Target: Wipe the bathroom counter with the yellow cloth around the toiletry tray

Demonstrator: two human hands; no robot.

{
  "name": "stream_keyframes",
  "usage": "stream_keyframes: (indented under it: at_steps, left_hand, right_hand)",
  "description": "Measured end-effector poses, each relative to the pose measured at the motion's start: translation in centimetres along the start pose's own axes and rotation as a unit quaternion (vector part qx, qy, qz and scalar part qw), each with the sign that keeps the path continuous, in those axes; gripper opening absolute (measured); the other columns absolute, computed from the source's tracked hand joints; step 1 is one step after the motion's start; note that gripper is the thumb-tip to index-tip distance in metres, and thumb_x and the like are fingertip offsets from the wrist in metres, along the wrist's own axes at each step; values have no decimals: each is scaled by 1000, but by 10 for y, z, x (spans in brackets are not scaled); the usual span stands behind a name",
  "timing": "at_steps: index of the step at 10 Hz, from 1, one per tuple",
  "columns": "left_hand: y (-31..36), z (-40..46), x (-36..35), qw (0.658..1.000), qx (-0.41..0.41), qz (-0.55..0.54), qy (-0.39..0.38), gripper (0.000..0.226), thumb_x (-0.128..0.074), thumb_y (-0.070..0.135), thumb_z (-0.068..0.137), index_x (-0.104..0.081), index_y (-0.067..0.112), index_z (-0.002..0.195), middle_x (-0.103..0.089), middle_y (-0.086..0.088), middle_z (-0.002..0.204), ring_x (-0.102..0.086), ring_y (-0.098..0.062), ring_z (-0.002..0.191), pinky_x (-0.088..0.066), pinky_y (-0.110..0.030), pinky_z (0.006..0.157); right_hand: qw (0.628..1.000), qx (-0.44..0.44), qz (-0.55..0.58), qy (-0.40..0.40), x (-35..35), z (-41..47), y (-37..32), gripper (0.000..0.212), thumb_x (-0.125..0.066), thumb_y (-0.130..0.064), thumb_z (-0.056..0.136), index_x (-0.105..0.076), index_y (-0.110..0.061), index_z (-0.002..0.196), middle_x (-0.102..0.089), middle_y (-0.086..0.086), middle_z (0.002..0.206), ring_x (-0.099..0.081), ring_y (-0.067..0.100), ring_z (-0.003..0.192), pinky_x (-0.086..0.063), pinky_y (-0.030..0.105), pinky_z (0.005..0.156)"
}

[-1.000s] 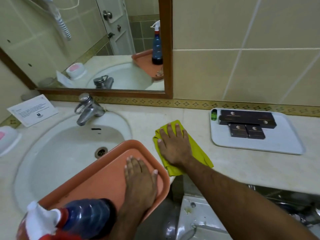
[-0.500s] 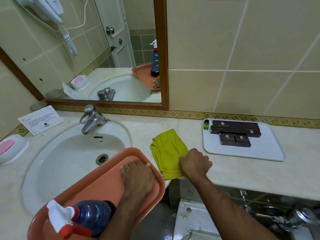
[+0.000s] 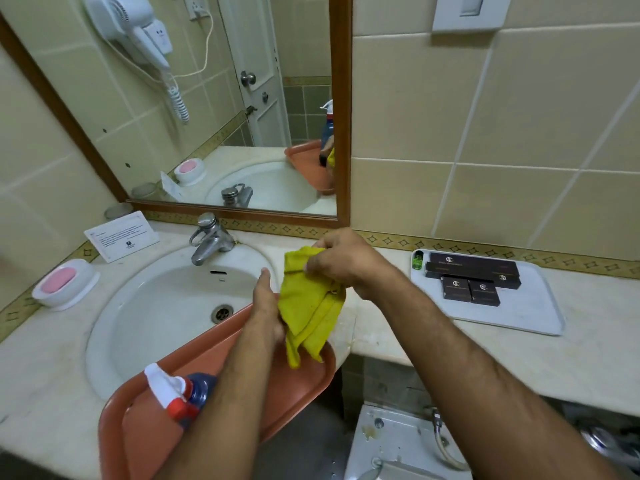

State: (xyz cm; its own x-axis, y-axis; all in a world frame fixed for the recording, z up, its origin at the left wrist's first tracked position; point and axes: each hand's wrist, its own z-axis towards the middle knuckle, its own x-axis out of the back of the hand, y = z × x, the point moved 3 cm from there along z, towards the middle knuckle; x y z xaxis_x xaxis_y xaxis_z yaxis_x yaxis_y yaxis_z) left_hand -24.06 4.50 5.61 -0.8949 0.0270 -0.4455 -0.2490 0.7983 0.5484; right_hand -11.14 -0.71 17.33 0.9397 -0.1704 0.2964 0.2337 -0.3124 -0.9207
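Yellow cloth (image 3: 311, 299) hangs in mid-air above the orange tray (image 3: 214, 386) — not in contact with the table (image 3: 571, 362), so no wiping stroke is under way. Left hand (image 3: 265, 306) stands edge-on beside the cloth, fingers straight and together, steadying its left edge; its grip is not closed around the fabric. Right hand (image 3: 346, 261), just beyond, pinches the cloth's top corner between thumb and fingers. Judgement: cloth is being refolded. Beyond and right of the cloth, the toiletry tray (image 3: 519, 317) sits untouched — the surface around it likely remains to be wiped.
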Motion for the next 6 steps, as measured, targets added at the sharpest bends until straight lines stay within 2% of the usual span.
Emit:
stream_keyframes:
  at_steps: [1, 2, 3, 4, 5, 6]
  left_hand:
    - [20, -13, 1, 998, -61, 34, -6, 41, -58, 34, 86, -72, 0, 104, -73, -23, 105, -72, -36, 87, -59, -46, 77]
    - [36, -19, 27, 908, -173, 229, 306, 29, -75, 11, 70, -67, 2, 97, -72, -19, 107, -68, -33, 88, -52, -34, 75]
    - [25, -20, 28, 811, -173, 382, 408, 28, -66, 11, 75, -68, 3, 102, -70, -18, 114, -65, -38, 105, -51, -36, 79]
    - [2, -9, 34, 762, -159, 480, 405, 35, -64, 10, 76, -63, 3, 110, -65, -21, 121, -61, -41, 112, -53, -44, 88]
    - [-14, -6, 31, 674, -171, 579, 425, 56, -67, 15, 74, -52, 3, 126, -55, -20, 130, -53, -41, 119, -48, -47, 94]
    - [-21, -14, 3, 564, -260, 672, 404, 64, -59, 19, 76, -42, 0, 135, -50, -19, 131, -47, -39, 120, -41, -48, 99]
  right_hand:
    - [992, -55, 116, -11, -7, -9, 32, 13, -76, -4, 76, -68, -7, 85, -65, 16, 76, -66, 27, 63, -54, 33, 54]
    - [989, -143, 19, 36, -29, -8, 86, 24, -79, -12, 74, -67, 3, 88, -66, 21, 84, -71, 35, 79, -59, 44, 67]
    - [979, -156, -125, 32, -71, -21, 125, 32, -72, -15, 72, -68, 3, 98, -72, 22, 102, -70, 36, 94, -54, 34, 72]
    - [981, -110, -148, 54, -95, -37, 137, 31, -63, -12, 74, -66, -4, 104, -70, 19, 112, -66, 35, 104, -53, 33, 79]
    - [970, -73, -219, 81, -89, -41, 138, 27, -59, -15, 77, -62, -9, 103, -66, 14, 113, -63, 35, 106, -52, 34, 82]
    - [951, -63, -287, 96, -50, -46, 131, 26, -56, -28, 85, -62, -12, 105, -65, 11, 117, -61, 33, 109, -50, 34, 86]
